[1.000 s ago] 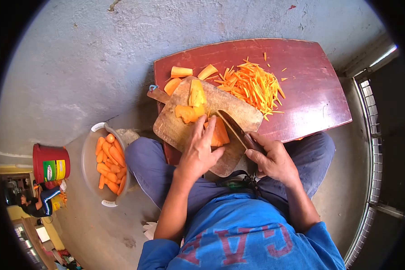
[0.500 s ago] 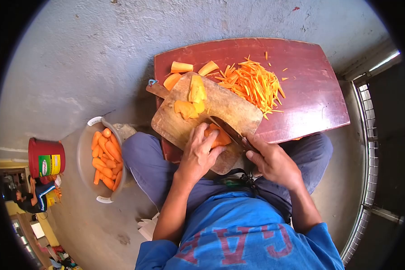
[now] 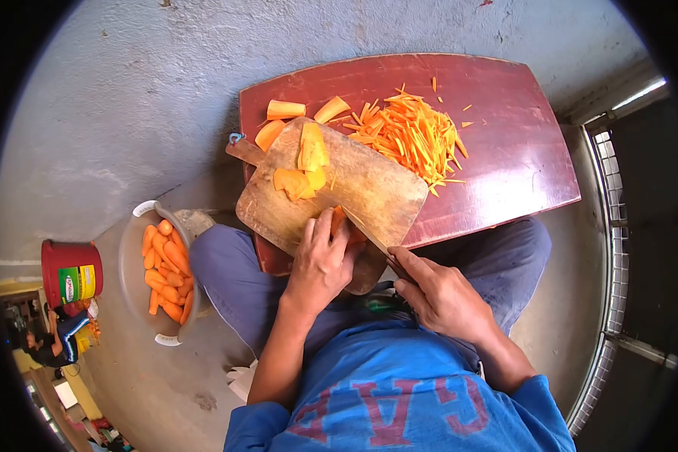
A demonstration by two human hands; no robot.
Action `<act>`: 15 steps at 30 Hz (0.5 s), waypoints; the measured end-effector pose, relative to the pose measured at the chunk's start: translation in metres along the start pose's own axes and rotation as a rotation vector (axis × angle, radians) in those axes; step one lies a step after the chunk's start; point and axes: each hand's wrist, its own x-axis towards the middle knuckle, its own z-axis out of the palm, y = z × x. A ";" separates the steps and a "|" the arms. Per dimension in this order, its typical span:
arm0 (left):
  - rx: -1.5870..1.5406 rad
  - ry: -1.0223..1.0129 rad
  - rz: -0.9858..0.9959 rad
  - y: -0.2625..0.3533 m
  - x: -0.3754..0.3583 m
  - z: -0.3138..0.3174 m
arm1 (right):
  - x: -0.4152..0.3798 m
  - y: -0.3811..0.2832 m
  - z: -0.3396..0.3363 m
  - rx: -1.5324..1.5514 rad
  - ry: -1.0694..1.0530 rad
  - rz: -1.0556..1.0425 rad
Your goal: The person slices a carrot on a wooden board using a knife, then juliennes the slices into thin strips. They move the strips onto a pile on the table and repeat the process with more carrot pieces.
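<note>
My left hand (image 3: 321,260) grips a carrot piece (image 3: 339,218) near the front edge of the wooden cutting board (image 3: 377,184); the fingers hide most of the piece. Wrapped round the handle of a knife (image 3: 366,230), my right hand (image 3: 443,295) holds the blade against the right side of that piece. Flat carrot slices (image 3: 311,151) lie on the board's left half. Beyond the board, a heap of carrot strips (image 3: 414,135) covers part of the red tabletop (image 3: 505,166). Thick carrot chunks (image 3: 286,110) sit at the board's far left.
On the floor to my left stands a grey tub (image 3: 132,282) of whole peeled carrots (image 3: 167,264). A red bucket (image 3: 53,265) is farther left, with another person (image 3: 56,339) seated beyond it. A wall (image 3: 166,98) rises behind the table, and a metal-framed grille (image 3: 614,196) is at right.
The view has shifted, so the board and table sit slightly farther left and higher. My left hand has closed further over the carrot piece, and the knife blade is now beside its right side.
</note>
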 end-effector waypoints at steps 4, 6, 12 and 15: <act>-0.036 0.018 0.005 -0.006 0.004 -0.002 | 0.005 0.002 -0.007 0.098 0.009 0.044; -0.042 0.022 -0.004 -0.008 0.006 -0.003 | 0.008 0.005 -0.010 0.184 0.037 0.121; -0.083 0.012 -0.010 -0.009 0.003 -0.007 | 0.008 0.002 0.002 0.156 0.015 0.057; -0.074 0.005 0.002 -0.008 0.000 -0.007 | 0.004 -0.001 0.004 0.152 0.007 0.067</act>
